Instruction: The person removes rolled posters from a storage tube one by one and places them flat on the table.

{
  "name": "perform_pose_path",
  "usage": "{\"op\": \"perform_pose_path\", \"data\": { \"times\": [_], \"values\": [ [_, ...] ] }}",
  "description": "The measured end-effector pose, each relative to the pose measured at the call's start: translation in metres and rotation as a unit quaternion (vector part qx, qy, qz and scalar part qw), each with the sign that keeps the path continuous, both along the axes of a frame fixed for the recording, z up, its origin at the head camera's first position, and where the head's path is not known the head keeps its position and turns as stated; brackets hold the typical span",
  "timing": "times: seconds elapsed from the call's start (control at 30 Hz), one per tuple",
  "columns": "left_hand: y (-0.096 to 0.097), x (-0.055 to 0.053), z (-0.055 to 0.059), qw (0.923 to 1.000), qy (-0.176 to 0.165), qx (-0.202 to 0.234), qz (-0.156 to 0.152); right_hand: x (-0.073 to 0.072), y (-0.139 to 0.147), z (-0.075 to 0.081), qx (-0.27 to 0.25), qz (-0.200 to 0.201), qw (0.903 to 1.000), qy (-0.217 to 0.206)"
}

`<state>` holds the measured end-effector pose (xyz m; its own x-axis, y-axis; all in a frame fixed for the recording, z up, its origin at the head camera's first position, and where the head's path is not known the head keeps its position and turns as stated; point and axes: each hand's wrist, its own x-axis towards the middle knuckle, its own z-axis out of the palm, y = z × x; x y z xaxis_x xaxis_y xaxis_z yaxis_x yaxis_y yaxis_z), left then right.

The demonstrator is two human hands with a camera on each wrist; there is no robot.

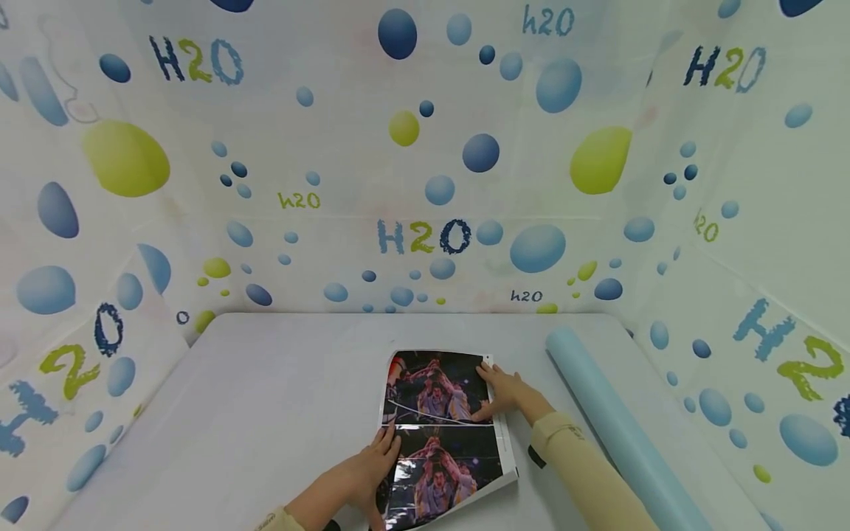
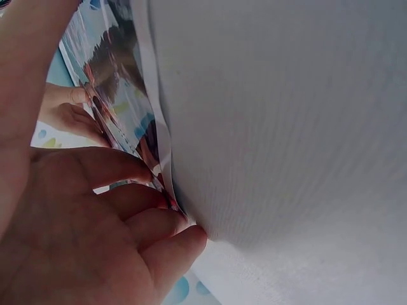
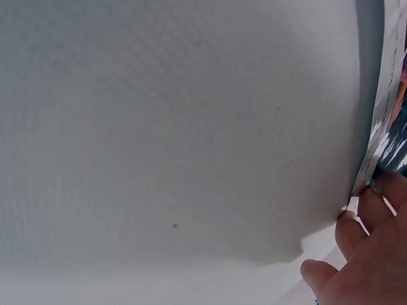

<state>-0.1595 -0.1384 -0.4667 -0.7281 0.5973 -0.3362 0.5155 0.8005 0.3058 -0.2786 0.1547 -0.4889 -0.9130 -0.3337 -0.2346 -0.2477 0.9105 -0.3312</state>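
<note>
A glossy poster sheet (image 1: pixel 448 446) lies on the white table, printed with the same dark crowd picture twice, one above the other. White margin shows along its right side, and the lower right corner lifts slightly. My left hand (image 1: pixel 358 472) rests at the sheet's lower left edge with fingers spread. In the left wrist view its fingertips (image 2: pixel 191 238) touch the edge and the tabletop. Across the sheet, my right hand (image 1: pixel 508 391) lies on the upper right margin. The right wrist view shows its fingers (image 3: pixel 374 206) against that white border. Neither hand grips anything.
A long light-blue roll (image 1: pixel 617 420) lies lengthwise along the right of the white table (image 1: pixel 279 391). Part of a small black object (image 1: pixel 536 457) shows beside the right sleeve. Walls of bubble-printed curtain (image 1: pixel 345 155) with H2O lettering stand around the back and sides.
</note>
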Motion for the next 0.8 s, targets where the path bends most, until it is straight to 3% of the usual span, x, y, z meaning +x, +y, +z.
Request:
{"op": "perform_pose_path", "data": {
  "times": [0.43, 0.8],
  "values": [
    [-0.001, -0.001, -0.002, 1.0, -0.002, 0.002, 0.006, -0.002, -0.01, 0.011, -0.005, -0.021, 0.9987, -0.045],
    [-0.002, 0.0, -0.004, 0.9998, -0.007, 0.012, 0.014, 0.0, -0.011, 0.012, 0.0, -0.003, 0.9992, -0.039]
  ]
}}
